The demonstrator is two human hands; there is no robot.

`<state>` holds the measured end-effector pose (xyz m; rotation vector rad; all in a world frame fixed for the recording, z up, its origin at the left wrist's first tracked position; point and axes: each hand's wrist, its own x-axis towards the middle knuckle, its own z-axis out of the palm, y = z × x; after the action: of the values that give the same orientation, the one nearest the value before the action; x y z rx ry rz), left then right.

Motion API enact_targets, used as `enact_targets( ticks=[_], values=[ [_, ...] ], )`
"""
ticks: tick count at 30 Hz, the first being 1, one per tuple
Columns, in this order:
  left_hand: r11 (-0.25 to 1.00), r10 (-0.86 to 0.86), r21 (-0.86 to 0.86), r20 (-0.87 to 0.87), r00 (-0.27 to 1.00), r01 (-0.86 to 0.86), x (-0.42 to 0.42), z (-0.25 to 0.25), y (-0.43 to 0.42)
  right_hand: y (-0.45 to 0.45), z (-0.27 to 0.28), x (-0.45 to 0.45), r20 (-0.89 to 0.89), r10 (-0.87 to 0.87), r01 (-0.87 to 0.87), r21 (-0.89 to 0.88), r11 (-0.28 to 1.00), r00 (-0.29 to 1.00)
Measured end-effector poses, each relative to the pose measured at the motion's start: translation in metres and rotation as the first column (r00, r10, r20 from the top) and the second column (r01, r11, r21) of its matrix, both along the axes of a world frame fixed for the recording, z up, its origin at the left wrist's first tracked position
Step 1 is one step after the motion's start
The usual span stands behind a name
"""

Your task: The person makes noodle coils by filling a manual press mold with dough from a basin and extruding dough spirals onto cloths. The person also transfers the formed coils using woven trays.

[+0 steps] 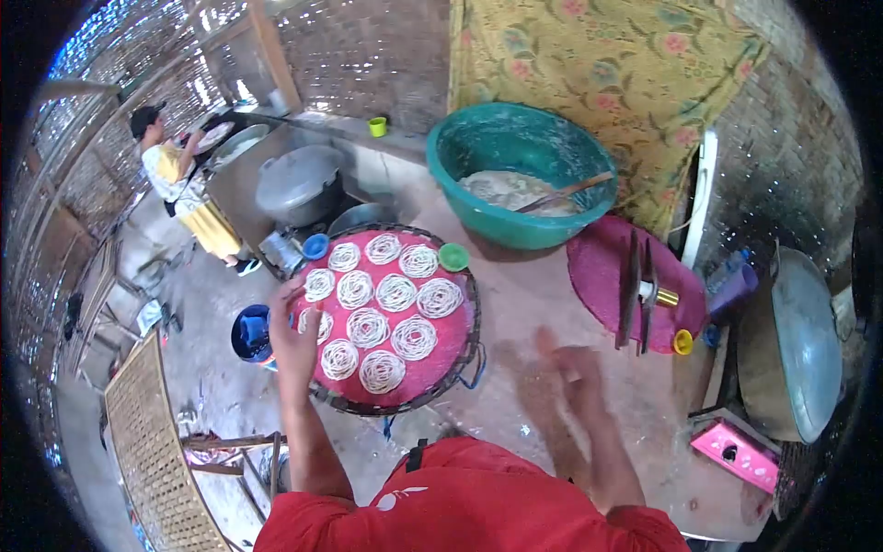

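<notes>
Dough coils (369, 327) lie flat and spaced out on the round tray (452, 346); a light, level touch would best keep their shape. At the tray's left edge the left hand (295, 339) has thumb and fingers spread, contact unclear. Right of the tray, the blurred right hand (581, 379) is loosely parted, apparently holding nothing

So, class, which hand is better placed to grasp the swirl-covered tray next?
Probably the left hand: it overlaps the tray in view, while the right hand is apart, beyond its right edge.
</notes>
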<state>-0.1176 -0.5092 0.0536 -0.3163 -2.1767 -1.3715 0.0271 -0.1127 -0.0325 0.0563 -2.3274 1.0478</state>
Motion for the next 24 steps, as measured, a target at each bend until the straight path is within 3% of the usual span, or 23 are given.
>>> enact_targets(
  ticks=[2, 4, 5, 7, 8, 12, 13, 14, 16, 17, 19, 21, 22, 23, 24],
  values=[
    [0.999, 0.018, 0.026, 0.044, 0.999, -0.019, 0.008, 0.000, 0.002, -0.067, 0.028, -0.024, 0.010, 0.429, -0.419, 0.240, 0.876, 0.903],
    [1.000, 0.027, 0.006, 0.048, 0.998, -0.028, 0.019, 0.000, -0.005, -0.109, 0.027, -0.034, -0.013, 0.490, -0.433, 0.450, 0.781, 0.871],
    [1.000, 0.020, -0.013, 0.046, 0.999, -0.019, 0.022, 0.001, -0.008, -0.120, 0.020, -0.038, -0.016, 0.498, -0.440, 0.446, 0.779, 0.867],
    [1.000, 0.006, 0.000, 0.065, 0.998, -0.006, 0.034, 0.006, -0.016, -0.135, 0.004, -0.048, 0.094, 0.592, -0.538, 0.546, 0.642, 0.801],
    [0.999, 0.047, -0.012, 0.048, 0.998, -0.046, 0.038, 0.004, -0.024, -0.139, -0.001, -0.050, 0.047, 0.584, -0.497, 0.582, 0.644, 0.811],
    [0.993, 0.119, 0.018, 0.056, 0.991, -0.120, 0.051, -0.008, -0.050, -0.124, 0.024, -0.052, 0.020, 0.569, -0.512, 0.462, 0.724, 0.822],
    [0.991, 0.127, 0.032, 0.072, 0.989, -0.130, 0.055, -0.009, -0.052, -0.106, 0.033, -0.058, 0.049, 0.513, -0.498, 0.332, 0.801, 0.857],
    [0.989, 0.131, 0.058, 0.093, 0.987, -0.137, 0.056, -0.015, -0.059, -0.080, 0.042, -0.061, 0.083, 0.440, -0.448, 0.200, 0.872, 0.894],
    [0.988, 0.136, 0.059, 0.132, 0.982, -0.144, 0.056, -0.023, -0.058, -0.007, 0.044, -0.062, -0.173, -0.021, 0.065, 0.252, 0.965, 0.985],
    [0.988, 0.149, 0.024, 0.145, 0.978, -0.154, 0.057, -0.024, -0.055, 0.028, 0.046, -0.053, -0.176, -0.103, 0.149, 0.269, 0.952, 0.979],
    [0.996, 0.066, 0.050, 0.115, 0.991, -0.072, 0.043, -0.048, -0.059, 0.082, 0.058, -0.019, -0.240, -0.389, 0.434, 0.179, 0.883, 0.890],
    [0.990, -0.113, -0.070, 0.119, 0.986, 0.122, 0.018, -0.069, -0.063, 0.113, 0.084, 0.032, -0.281, -0.566, 0.595, 0.023, 0.803, 0.775],
    [0.990, -0.074, -0.114, 0.040, 0.996, 0.078, 0.025, -0.041, -0.020, 0.121, 0.098, 0.063, -0.299, -0.628, 0.634, -0.090, 0.768, 0.718],
    [0.989, -0.025, -0.147, -0.043, 0.999, 0.018, 0.045, -0.013, 0.017, 0.129, 0.107, 0.092, -0.374, -0.692, 0.728, -0.064, 0.683, 0.617],
    [0.989, -0.086, -0.120, -0.006, 0.996, 0.085, 0.043, -0.003, 0.036, 0.143, 0.108, 0.128, -0.477, -0.744, 0.819, -0.085, 0.568, 0.467]
  ],
)
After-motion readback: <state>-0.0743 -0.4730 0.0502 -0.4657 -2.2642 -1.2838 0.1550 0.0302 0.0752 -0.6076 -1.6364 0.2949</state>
